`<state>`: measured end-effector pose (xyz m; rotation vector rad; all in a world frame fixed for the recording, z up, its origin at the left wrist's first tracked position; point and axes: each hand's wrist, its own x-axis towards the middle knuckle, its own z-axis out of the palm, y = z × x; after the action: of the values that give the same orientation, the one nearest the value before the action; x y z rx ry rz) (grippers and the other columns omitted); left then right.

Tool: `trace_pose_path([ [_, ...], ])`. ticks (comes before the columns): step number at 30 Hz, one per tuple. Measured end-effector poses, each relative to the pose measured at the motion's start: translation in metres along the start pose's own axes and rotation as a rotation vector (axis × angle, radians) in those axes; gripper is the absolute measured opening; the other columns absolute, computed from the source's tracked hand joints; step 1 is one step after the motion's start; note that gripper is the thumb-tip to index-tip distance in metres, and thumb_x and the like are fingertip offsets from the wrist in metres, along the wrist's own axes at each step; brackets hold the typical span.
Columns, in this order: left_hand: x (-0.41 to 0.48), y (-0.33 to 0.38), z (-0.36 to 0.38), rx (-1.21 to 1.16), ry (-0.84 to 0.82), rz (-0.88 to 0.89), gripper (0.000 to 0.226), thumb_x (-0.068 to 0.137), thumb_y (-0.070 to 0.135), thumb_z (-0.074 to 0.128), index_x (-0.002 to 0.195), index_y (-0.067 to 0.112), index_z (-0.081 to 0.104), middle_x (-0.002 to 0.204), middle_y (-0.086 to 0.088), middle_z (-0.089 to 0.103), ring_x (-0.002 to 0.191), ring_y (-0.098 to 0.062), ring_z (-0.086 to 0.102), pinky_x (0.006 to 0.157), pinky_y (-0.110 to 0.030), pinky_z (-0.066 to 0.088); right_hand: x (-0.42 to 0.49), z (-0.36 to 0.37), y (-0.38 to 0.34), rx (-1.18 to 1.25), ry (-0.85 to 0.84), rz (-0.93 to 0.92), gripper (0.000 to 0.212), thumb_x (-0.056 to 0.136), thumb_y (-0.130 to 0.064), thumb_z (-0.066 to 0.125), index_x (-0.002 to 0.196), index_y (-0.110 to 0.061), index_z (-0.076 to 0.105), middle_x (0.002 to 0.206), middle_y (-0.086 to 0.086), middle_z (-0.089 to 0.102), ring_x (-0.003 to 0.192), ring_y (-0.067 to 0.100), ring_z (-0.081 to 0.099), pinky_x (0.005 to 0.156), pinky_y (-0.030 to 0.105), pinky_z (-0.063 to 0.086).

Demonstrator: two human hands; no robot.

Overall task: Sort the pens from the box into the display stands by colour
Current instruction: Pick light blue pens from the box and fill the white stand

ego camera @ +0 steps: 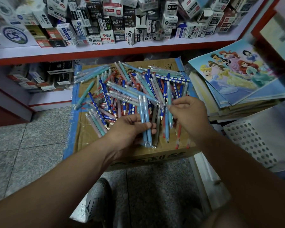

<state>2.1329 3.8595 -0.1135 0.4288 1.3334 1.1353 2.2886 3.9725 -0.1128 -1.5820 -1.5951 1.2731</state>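
Red-edged shop shelves (pixel 105 52) crammed with pen cartons (pixel 105 22) stand behind a taped cardboard box (pixel 87 139), on whose top lies a loose heap of pens (pixel 122 89), and over its near edge the left hand (pixel 130 130) grips two light-blue pens (pixel 145 122) while the right hand (pixel 190 114) pinches a teal pen (pixel 169 99).

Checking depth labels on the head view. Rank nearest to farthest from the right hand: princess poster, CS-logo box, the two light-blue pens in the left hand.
1. Two light-blue pens: just left of the right hand, gripped in the left hand. The right hand itself pinches a teal pen.
2. Princess poster: up and to the right.
3. CS-logo box: far upper left.
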Motion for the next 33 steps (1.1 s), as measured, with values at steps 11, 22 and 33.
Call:
trace_pose_path([
  [11, -0.008, -0.014, 0.001, -0.027, -0.05, -0.024, 0.024, 0.072, 0.004, 0.075, 0.096, 0.005, 0.069, 0.084, -0.016, 0.074, 0.072, -0.023, 0.072, 0.06, -0.029, 0.059, -0.05, 0.006, -0.002, 0.166, -0.401, 0.107, 0.013, 0.087, -0.002, 0.072, 0.1, -0.004, 0.068, 0.084, 0.014, 0.073, 0.066, 0.017, 0.07, 0.062, 0.028, 0.06],
  [22, -0.007, -0.001, -0.02, 0.04, 0.112, 0.081, 0.032, 0.062, 0.011, 0.079, 0.093, 0.008, 0.073, 0.088, -0.014, 0.075, 0.086, -0.031, 0.072, 0.085, -0.044, 0.058, -0.018, -0.002, 0.02, -0.428, -0.084, -0.15, 0.021, 0.08, -0.031, 0.082, 0.086, -0.018, 0.068, 0.075, -0.001, 0.07, 0.066, 0.014, 0.066, 0.062, 0.029, 0.054],
  [33, -0.008, -0.005, -0.016, 0.017, 0.023, -0.026, 0.022, 0.082, -0.004, 0.07, 0.104, -0.001, 0.067, 0.083, -0.012, 0.075, 0.077, -0.023, 0.071, 0.076, -0.04, 0.061, -0.021, 0.002, 0.011, -0.408, -0.116, -0.062, 0.015, 0.081, -0.014, 0.081, 0.08, -0.009, 0.066, 0.078, 0.008, 0.068, 0.07, 0.018, 0.066, 0.061, 0.031, 0.054],
])
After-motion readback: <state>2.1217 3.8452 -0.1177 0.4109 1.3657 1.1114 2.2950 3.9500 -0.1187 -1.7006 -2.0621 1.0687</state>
